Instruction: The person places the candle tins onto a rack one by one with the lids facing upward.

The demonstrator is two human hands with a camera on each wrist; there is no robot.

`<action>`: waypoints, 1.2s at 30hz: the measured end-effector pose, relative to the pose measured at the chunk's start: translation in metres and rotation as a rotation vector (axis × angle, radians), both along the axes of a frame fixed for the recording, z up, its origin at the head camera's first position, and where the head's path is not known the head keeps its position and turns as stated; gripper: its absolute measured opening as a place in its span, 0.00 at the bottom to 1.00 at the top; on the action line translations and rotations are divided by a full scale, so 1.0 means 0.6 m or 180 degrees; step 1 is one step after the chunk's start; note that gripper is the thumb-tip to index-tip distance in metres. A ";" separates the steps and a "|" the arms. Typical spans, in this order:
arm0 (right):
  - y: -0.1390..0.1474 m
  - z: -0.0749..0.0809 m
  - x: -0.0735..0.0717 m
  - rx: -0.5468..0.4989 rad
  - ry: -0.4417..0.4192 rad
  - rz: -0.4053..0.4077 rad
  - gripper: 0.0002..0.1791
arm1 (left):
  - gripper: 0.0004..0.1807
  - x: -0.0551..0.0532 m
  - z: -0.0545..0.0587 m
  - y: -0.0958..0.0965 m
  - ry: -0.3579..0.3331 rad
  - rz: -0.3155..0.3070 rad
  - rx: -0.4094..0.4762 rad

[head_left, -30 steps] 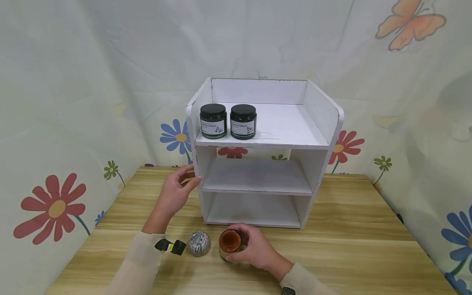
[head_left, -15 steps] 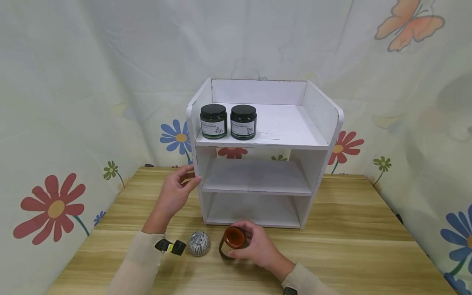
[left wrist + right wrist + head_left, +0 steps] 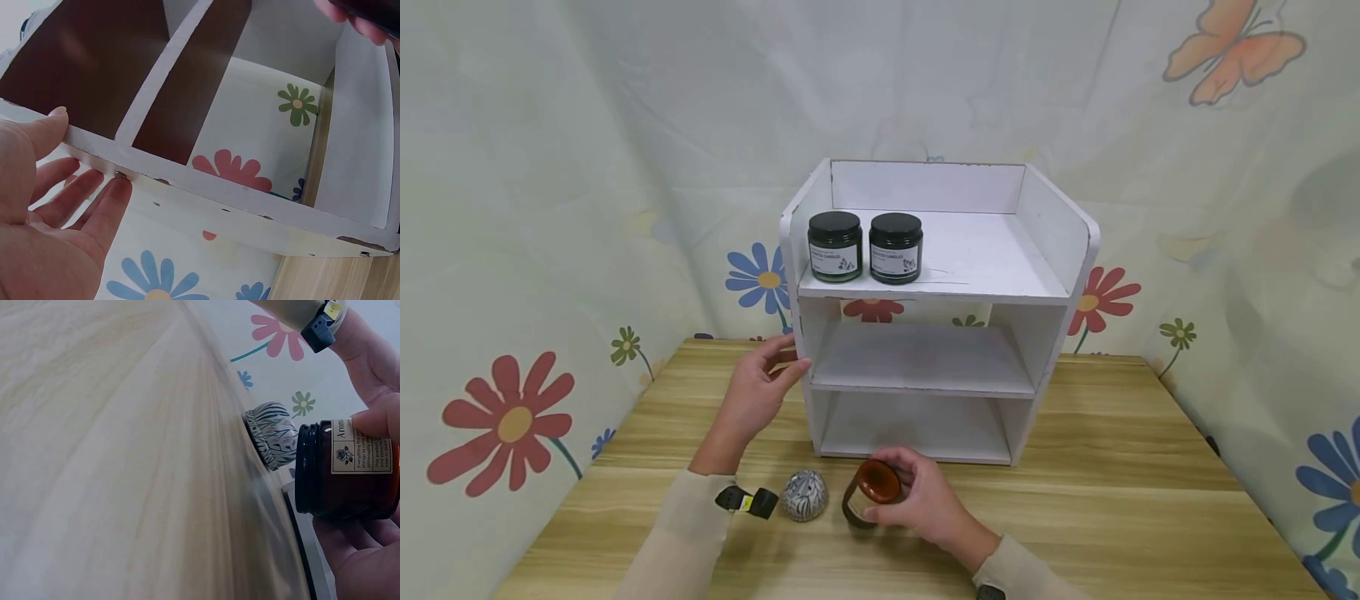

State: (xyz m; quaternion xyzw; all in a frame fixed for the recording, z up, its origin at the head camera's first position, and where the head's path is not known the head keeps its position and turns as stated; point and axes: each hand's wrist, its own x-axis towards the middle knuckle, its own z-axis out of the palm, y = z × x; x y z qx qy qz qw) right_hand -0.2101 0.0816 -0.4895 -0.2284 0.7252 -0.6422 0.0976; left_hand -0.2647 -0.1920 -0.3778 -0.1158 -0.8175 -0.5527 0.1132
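Observation:
My right hand [image 3: 925,500] grips an amber glass candle jar [image 3: 860,504] low in front of the white shelf unit [image 3: 925,358]. The jar tilts, its reddish end up. In the right wrist view, my thumb lies on the cream label of the jar [image 3: 362,469], whose ridged dark end faces the wooden table [image 3: 125,462]. My left hand [image 3: 758,387] rests at the unit's left side. In the left wrist view, its thumb is on the front edge of the unit [image 3: 150,94] and its fingers touch the outer side panel. A rounded black-and-white patterned object [image 3: 805,496] stands left of the jar.
Two dark candle jars with black lids, the left one [image 3: 835,247] and the right one [image 3: 896,247], stand on the unit's top board at the left. Raised side walls flank that board. A flower-printed cloth [image 3: 625,208] hangs behind and beside the table.
My right hand has tipped the amber jar, swinging its reddish end to the right and turning its label side into view. My left hand and the shelf unit have not moved.

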 end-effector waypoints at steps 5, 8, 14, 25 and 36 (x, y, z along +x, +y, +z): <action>0.002 0.008 0.003 0.0050 0.0030 0.0030 0.40 | 0.29 0.000 0.000 0.000 0.0007 0.0008 0.0014; 0.003 0.012 0.004 0.0107 0.0057 0.0031 0.39 | 0.29 0.000 0.000 0.000 0.0011 0.0008 0.0023; 0.006 0.017 0.006 0.0177 0.0152 0.0062 0.35 | 0.29 0.001 0.002 0.001 0.0015 -0.0008 0.0016; 0.006 0.020 0.008 0.0032 0.0105 0.0099 0.33 | 0.29 0.004 0.005 0.003 0.0003 -0.0006 0.0024; 0.008 0.021 0.007 0.0014 0.0064 0.0071 0.35 | 0.30 0.000 0.001 0.001 -0.0045 -0.0001 0.0020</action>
